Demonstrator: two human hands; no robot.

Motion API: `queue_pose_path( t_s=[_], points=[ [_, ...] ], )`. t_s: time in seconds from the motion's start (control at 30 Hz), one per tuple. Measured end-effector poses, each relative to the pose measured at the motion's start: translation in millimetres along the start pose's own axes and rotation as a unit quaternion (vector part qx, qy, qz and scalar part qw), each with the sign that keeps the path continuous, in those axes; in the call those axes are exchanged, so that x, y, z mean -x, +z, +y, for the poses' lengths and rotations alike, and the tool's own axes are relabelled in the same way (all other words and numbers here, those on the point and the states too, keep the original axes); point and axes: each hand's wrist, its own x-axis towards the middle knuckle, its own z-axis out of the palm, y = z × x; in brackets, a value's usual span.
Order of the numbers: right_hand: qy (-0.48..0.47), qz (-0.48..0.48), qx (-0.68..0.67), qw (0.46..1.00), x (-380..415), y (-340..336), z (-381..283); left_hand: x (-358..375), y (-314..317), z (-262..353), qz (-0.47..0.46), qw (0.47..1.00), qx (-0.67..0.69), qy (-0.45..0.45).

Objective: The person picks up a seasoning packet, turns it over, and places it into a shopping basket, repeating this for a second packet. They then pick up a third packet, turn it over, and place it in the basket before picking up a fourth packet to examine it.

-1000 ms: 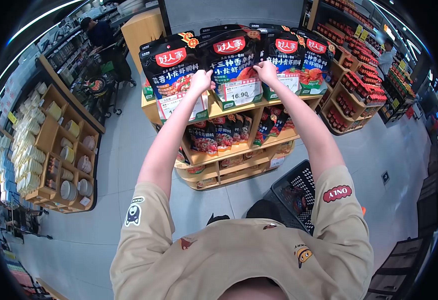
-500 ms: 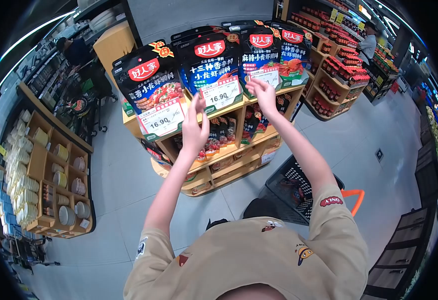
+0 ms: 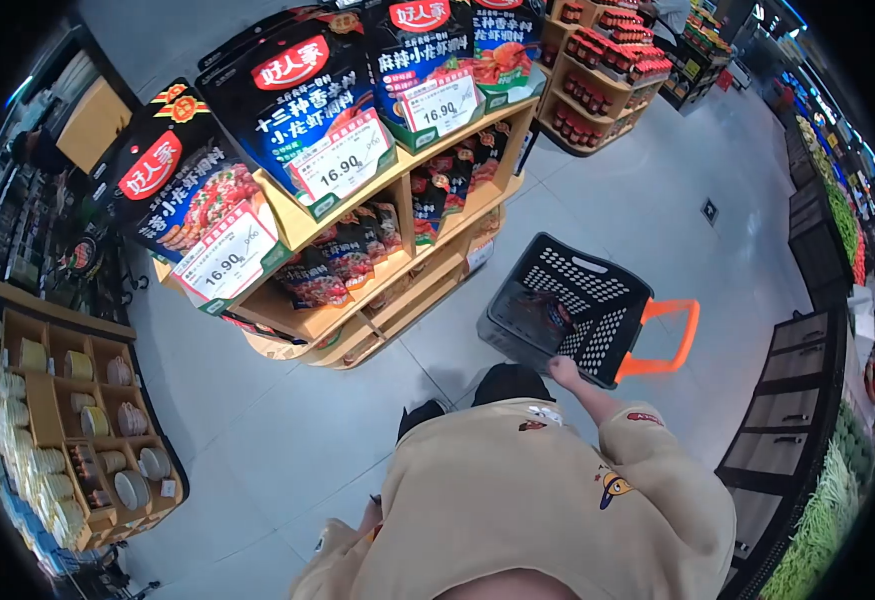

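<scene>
My right hand (image 3: pixel 564 371) hangs low at the near edge of a black shopping basket (image 3: pixel 523 338); its fingers are small and mostly hidden in this view. The basket has perforated sides and an orange handle (image 3: pixel 695 330), and a dark packet (image 3: pixel 546 310) lies inside. My left hand (image 3: pixel 372 514) is down beside my body, with only a bit of it showing past the sleeve. Ahead stands a wooden display shelf (image 3: pixel 353 215) topped with large black seasoning pouches (image 3: pixel 303 110) bearing price cards marked 16.90.
Shelves of bowls and cups (image 3: pixel 83 420) stand on the left. Red-lidded jars (image 3: pixel 598 70) fill a rack at the back. Dark cabinets (image 3: pixel 783 420) with green produce (image 3: pixel 828 510) line the right side. A small dark square (image 3: pixel 710 212) marks the tiled floor.
Both hands have dropped from the pouches on the display, the right to the basket's edge and the left to my side. The view has turned right, bringing the basket fully into sight.
</scene>
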Motion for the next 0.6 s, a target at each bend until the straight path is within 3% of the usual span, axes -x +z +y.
queue_pose_path(
  t_s=[0.03, 0.07, 0.13, 0.2, 0.27, 0.33, 0.4, 0.53, 0.6],
  points=[
    [0.107, -0.055, -0.057, 0.991, 19, 31, 61, 9, 1, 1, -0.034, 0.998, -0.004, -0.056],
    [0.193, -0.101, 0.032, 0.975, 43, 44, 100, 13, 3, 3, -0.053, 0.994, -0.002, -0.094],
    [0.296, -0.140, 0.008, 0.945, 90, 42, 139, 10, 6, 9, -0.068, 0.986, 0.025, -0.151],
    [0.315, -0.175, -0.022, 0.932, 115, 23, 135, -11, 1, 26, -0.054, 0.961, 0.141, -0.232],
    [0.370, -0.083, -0.133, 0.916, 120, 3, 111, -49, -13, 49, -0.007, 0.887, 0.300, -0.352],
    [0.325, -0.012, -0.215, 0.921, 108, -4, 101, -100, -32, 79, 0.032, 0.846, 0.359, -0.393],
    [0.209, 0.030, -0.204, 0.956, 83, -28, 89, -162, -51, 115, 0.041, 0.883, 0.330, -0.332],
    [0.091, 0.251, -0.096, 0.959, 43, -128, 48, -273, -82, 221, 0.081, 0.952, 0.258, -0.146],
    [0.084, 0.292, -0.019, 0.952, 40, -179, 58, -307, -88, 295, 0.044, 0.973, 0.210, -0.090]
  ],
)
